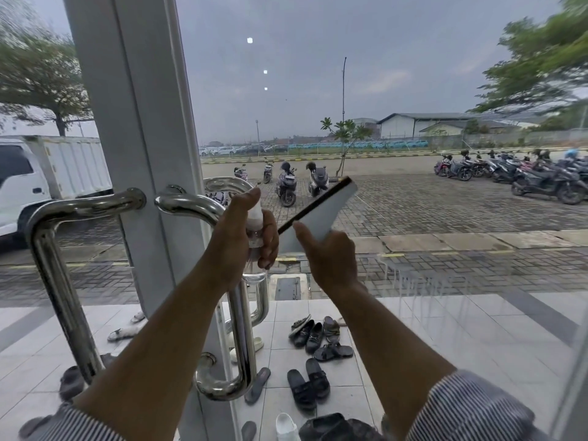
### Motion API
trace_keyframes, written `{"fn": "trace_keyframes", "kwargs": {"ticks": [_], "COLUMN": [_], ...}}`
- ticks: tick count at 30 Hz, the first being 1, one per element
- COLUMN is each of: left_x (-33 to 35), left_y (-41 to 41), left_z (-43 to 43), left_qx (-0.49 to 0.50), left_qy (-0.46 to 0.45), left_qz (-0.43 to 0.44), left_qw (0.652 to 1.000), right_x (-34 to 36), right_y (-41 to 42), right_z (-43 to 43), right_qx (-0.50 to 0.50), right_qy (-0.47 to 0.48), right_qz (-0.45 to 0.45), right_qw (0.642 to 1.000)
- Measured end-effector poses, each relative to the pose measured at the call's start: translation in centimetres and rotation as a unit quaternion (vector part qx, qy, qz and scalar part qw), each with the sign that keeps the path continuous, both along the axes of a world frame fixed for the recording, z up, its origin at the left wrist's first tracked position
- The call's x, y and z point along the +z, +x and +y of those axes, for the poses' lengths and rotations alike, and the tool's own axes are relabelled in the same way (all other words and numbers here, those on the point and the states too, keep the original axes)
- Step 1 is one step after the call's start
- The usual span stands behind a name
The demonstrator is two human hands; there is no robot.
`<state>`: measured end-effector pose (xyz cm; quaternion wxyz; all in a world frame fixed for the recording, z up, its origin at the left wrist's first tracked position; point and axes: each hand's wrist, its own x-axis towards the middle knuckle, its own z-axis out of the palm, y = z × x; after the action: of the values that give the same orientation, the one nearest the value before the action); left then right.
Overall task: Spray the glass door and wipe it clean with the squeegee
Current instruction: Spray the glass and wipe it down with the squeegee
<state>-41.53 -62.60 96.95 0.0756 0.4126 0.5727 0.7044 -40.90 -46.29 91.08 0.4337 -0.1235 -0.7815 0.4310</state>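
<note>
Left hand [251, 237] grips the spray bottle [255, 224]; right hand [331, 259] grips the squeegee [321, 214], both raised before the glass door [413, 90]. Runs streak the lower pane: press the blade flat, overlap strokes downward.

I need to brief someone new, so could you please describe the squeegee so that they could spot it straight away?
Start at the shiny steel door handle by the white frame. Just to its right, two hands are raised at the glass; the right hand holds the squeegee. It is a flat white blade with a dark edge, unlike the clear spray bottle beside it.
</note>
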Motion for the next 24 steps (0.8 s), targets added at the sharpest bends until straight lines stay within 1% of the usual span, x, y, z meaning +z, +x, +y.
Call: {"fn": "trace_keyframes", "kwargs": {"ticks": [1, 3, 5, 6, 10, 13, 15, 17, 21, 24], "left_x": [0.0, 0.1, 0.1, 0.1, -0.2, -0.2, -0.3, -0.3, -0.8, -1.4], "left_y": [0.0, 0.1, 0.0, -0.1, -0.3, -0.2, 0.0, 0.1, 0.0, -0.2], "left_z": [0.1, 0.2, 0.2, 0.1, 0.0, 0.0, 0.2, 0.5, 1.2, 2.0], "left_qx": [0.002, 0.003, 0.004, 0.003, -0.003, -0.002, 0.003, 0.016, 0.026, 0.036], "left_qy": [0.000, -0.001, 0.001, 0.004, 0.002, -0.009, -0.012, -0.009, 0.003, -0.004], "left_qz": [0.001, 0.003, 0.005, 0.008, 0.020, 0.024, 0.030, 0.029, 0.010, -0.009], "left_qw": [1.000, 1.000, 1.000, 1.000, 1.000, 1.000, 0.999, 0.999, 1.000, 0.999], "right_x": [1.0, 2.3, 2.4, 1.9, -0.6, -2.5, -3.2, -3.3, -2.7, -1.6], "right_y": [-0.4, -1.3, -1.9, -2.1, -1.7, -1.0, -0.4, 0.5, 2.2, 3.1], "right_z": [-0.4, -1.3, -2.4, -2.8, -3.3, -2.3, -1.0, 0.4, 3.0, 5.1], "right_qx": [0.006, 0.006, 0.009, 0.013, 0.015, -0.022, -0.046, -0.062, -0.091, -0.106], "right_qy": [0.008, -0.004, -0.021, -0.014, 0.082, 0.178, 0.235, 0.272, 0.354, 0.408], "right_qz": [0.001, -0.008, -0.027, -0.046, -0.145, -0.204, -0.220, -0.230, -0.259, -0.264], "right_qw": [1.000, 1.000, 0.999, 0.999, 0.986, 0.962, 0.946, 0.932, 0.894, 0.867]}}
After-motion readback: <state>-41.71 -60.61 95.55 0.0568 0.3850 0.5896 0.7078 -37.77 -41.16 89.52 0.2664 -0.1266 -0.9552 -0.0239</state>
